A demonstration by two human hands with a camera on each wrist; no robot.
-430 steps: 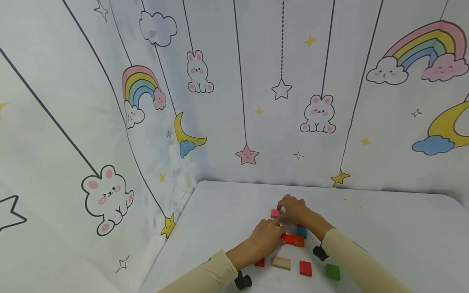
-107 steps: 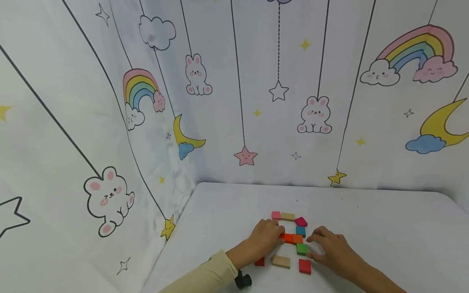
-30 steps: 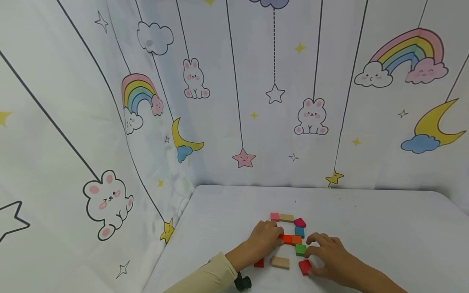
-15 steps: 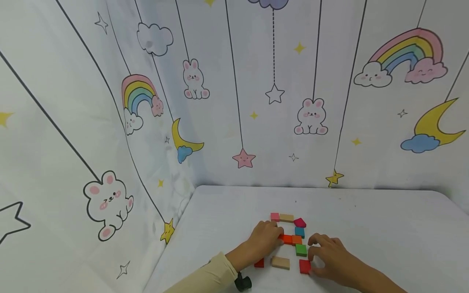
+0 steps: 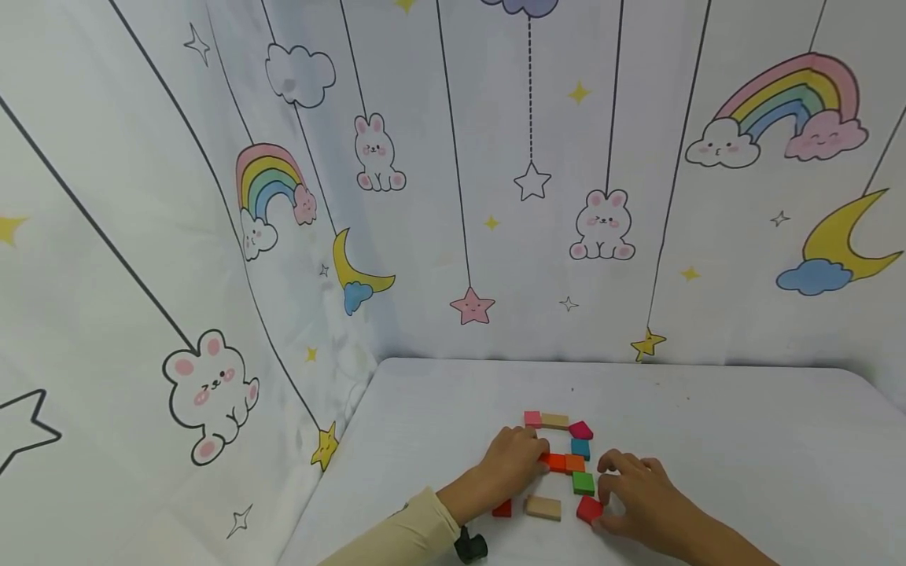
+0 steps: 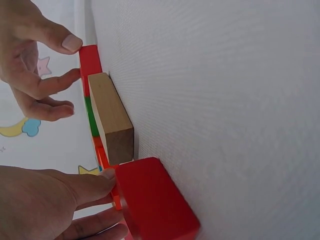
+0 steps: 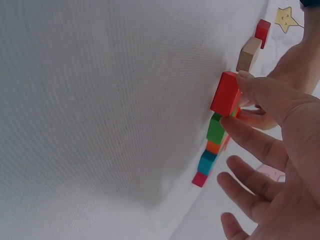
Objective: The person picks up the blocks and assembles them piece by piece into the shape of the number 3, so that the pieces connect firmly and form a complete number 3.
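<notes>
My right hand (image 5: 640, 499) pinches a red block (image 5: 589, 510) between thumb and forefinger, its other fingers spread loosely. In the right wrist view this red block (image 7: 226, 94) lies right by the green block (image 7: 216, 129). My left hand (image 5: 513, 458) rests at the left end of the orange row, thumb and fingers around an orange-red block (image 5: 555, 462) that it partly hides. An orange block (image 5: 575, 464) adjoins it. Above and to the right come a blue block (image 5: 580, 449), a crimson five-sided block (image 5: 581, 430), a wooden block (image 5: 555, 420) and a pink block (image 5: 532, 419).
A second wooden block (image 5: 543, 508) lies in front of the left hand. Another red block (image 6: 156, 202) sits beside the left wrist, partly covered in the head view. All stand on a white table (image 5: 743, 440) with a cartoon-printed curtain (image 5: 425, 196) behind.
The green block, earlier off to the right, now sits below the orange one. My right hand came down from the pink block and has nudged and turned the red block. The left hand stays put.
</notes>
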